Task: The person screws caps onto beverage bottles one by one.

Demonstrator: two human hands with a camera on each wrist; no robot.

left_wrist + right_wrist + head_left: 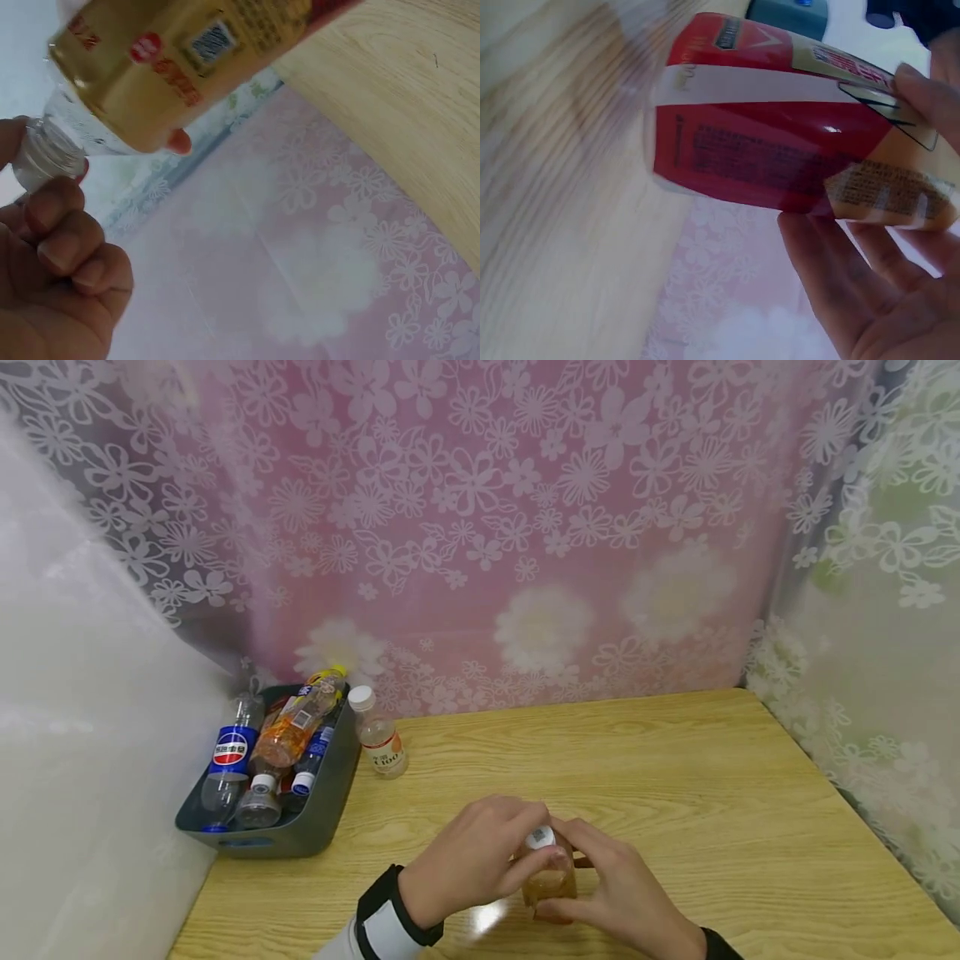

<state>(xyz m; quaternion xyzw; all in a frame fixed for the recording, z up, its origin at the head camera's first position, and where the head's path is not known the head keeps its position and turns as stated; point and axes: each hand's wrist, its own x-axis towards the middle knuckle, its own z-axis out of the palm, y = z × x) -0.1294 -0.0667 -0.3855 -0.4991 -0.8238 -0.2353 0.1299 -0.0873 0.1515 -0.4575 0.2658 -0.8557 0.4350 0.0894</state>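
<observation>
A plastic bottle with a gold and red label [550,887] stands between both hands near the table's front edge. My left hand [480,852] pinches its top at the white cap [539,837] between thumb and fingers. Around the body, my right hand [626,881] holds the bottle with the thumb on one side and the fingers on the other. The left wrist view shows the clear neck [49,154] between the left fingers. In the right wrist view, the red and cream side of the label [757,135] faces the camera. Fingers partly cover the cap in the head view.
A grey bin [341,793] filled with several plastic bottles stands at the table's left. Beside it, against its right side, is a clear bottle with a white cap [382,745]. A pink floral curtain [480,527] hangs behind the wooden table [637,760].
</observation>
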